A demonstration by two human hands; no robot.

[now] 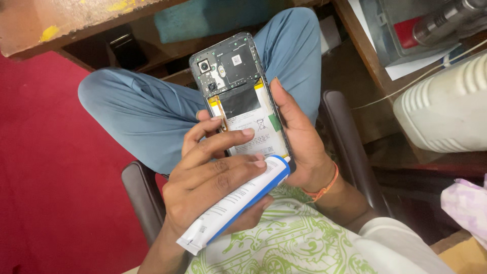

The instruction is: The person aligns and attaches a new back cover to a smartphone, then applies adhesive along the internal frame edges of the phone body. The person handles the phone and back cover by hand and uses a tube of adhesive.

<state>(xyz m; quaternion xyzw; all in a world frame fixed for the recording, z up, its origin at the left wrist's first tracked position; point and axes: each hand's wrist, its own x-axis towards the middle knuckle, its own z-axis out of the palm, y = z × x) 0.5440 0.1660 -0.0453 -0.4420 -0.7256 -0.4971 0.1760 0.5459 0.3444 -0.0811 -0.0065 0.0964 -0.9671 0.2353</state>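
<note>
Holding an opened phone [242, 96] above the lap, back cover off, my right hand [300, 137] cradles it from the far edge, its fingers wrapped behind the frame so I cannot see their tips. The phone shows its camera module and dark board at the top and a white battery [253, 127] with a black patch below. My left hand [213, 177] grips a white and blue tube [238, 203], fingers closed around its body, while the index finger stretches out and presses onto the battery. The tube's nozzle sits just at the phone's lower corner; whether anything is coming out I cannot tell. An orange thread band [324, 186] circles the right wrist. Below lie a green patterned shirt [284, 238] and blue trousers [152, 111], legs crossed on a dark chair [345, 137]. The floor at left is red carpet [50, 167]. At right a wooden counter [365, 50] carries a white ribbed container [446, 111], cut off by the frame, and blurred metal gear at the top corner.
</note>
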